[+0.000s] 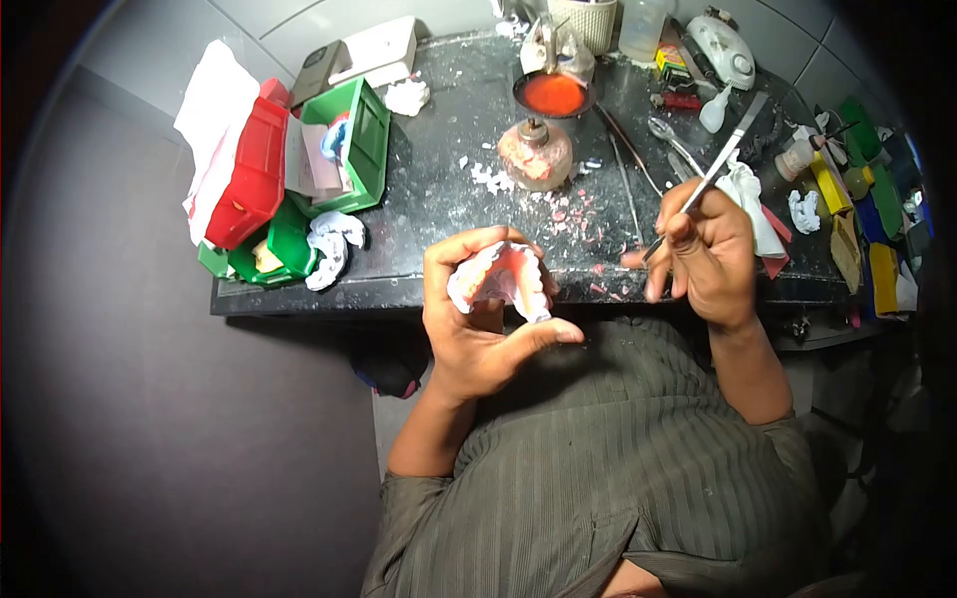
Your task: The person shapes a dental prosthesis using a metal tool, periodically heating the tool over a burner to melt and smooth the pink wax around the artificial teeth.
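Note:
In my left hand is a horseshoe-shaped dental cast, white with pink wax along its arch. My fingers wrap behind it and the thumb reaches out below its right end. My right hand grips a slim metal wax knife between thumb and fingers. One flat end of the knife points up and right; the other end points down toward the bench edge. A gap separates the knife from the cast.
Behind my hands a glass spirit burner stands near a dark pan of red wax. Pink and white scraps litter the black bench. Green and red bins stand left; metal tools and a squeeze bulb lie right.

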